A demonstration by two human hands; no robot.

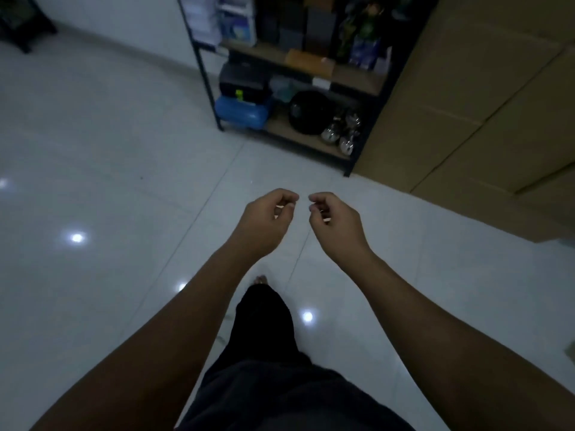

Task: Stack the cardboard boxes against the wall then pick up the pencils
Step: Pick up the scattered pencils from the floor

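Cardboard boxes (485, 98) stand stacked at the right, just beside a metal rack (207, 79) — their tops and far side are cut off by the frame. The rack's bottom shelf holds a blue tank (241, 115), a black round thing (309, 112) too dim to make out, and shiny pots (340, 135). Left hand (264, 222) and right hand (337, 227) hover near each other over the tiled floor (109, 150) — fingers loosely curled, holding nothing.

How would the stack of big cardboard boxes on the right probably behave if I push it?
The cardboard boxes look large with flat faces, so they would probably slide on the glossy floor rather than roll. Stacked high, the upper ones may tip.
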